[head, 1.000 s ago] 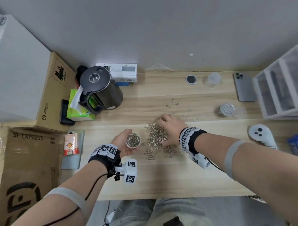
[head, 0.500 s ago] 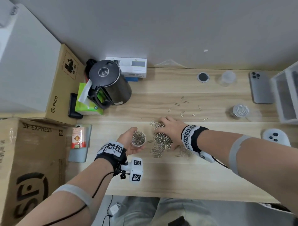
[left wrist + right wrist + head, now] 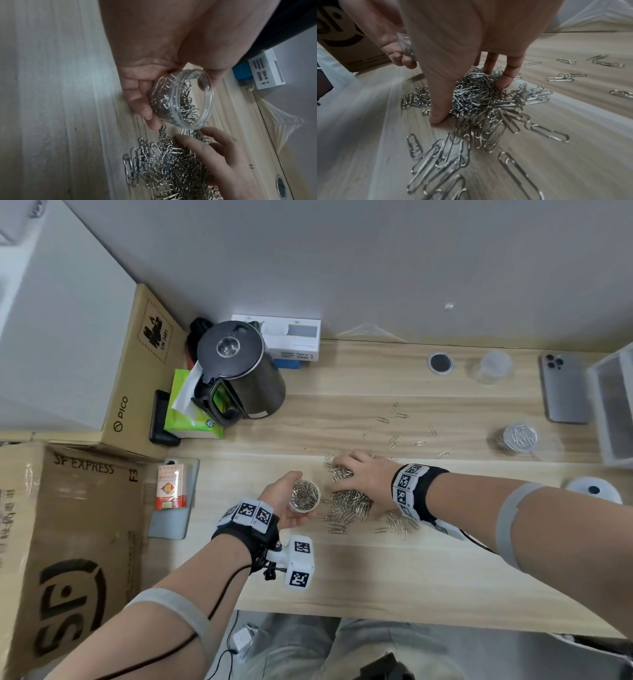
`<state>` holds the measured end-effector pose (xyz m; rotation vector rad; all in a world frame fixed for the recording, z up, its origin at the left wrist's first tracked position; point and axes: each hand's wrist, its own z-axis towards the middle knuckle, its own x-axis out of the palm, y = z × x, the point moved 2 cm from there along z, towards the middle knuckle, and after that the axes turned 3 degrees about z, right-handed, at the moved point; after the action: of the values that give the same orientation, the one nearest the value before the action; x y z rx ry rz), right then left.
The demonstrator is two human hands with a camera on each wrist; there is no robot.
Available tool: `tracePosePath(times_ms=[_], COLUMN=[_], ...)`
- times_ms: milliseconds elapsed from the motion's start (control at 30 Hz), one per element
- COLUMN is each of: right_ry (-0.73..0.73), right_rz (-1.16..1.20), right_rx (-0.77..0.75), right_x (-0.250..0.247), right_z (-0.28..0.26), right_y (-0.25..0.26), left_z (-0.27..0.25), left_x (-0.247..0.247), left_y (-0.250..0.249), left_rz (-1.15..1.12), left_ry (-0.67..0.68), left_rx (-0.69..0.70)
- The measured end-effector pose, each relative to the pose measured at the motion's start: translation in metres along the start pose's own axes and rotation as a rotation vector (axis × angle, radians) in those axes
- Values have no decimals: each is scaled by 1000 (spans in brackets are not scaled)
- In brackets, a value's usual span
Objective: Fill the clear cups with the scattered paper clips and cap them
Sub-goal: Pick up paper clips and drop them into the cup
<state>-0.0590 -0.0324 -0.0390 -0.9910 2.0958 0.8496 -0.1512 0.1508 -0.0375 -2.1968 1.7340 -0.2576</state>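
My left hand (image 3: 284,501) grips a clear cup (image 3: 304,495) partly filled with silver paper clips, tilted with its mouth toward the pile (image 3: 183,98). Just right of it lies a heap of paper clips (image 3: 349,503) on the wooden desk (image 3: 376,570). My right hand (image 3: 364,474) lies over that heap. Its thumb (image 3: 439,108) stands on the desk on one side and its fingertips (image 3: 506,77) dig in on the far side. More single clips (image 3: 394,436) lie scattered behind. A second clear cup (image 3: 519,438) holding clips stands at the right.
An empty clear cup (image 3: 493,366) and a round black-centred lid (image 3: 440,363) sit at the back. A phone (image 3: 565,388), white drawer unit (image 3: 613,405) and white controller (image 3: 592,491) crowd the right edge. A black kettle (image 3: 239,371) and cardboard boxes (image 3: 68,542) stand on the left.
My right hand has drawn the clip heap a little closer to the cup. The left hand keeps the cup in place beside it.
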Motion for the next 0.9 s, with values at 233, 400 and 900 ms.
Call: tracePosePath(times_ms=[233, 400, 900], right_ry=[-25, -61, -147], right_rz=[-27, 85, 453], right_rx=[-35, -45, 108], right_x=[5, 5, -3], right_z=[3, 2, -6], right_y=[2, 0, -17], left_z=[1, 3, 4], left_x=[2, 5, 21], left_y=[-6, -7, -18], left_rz=[9, 12, 31], left_ry=[-3, 1, -5], left_rx=[-1, -3, -16])
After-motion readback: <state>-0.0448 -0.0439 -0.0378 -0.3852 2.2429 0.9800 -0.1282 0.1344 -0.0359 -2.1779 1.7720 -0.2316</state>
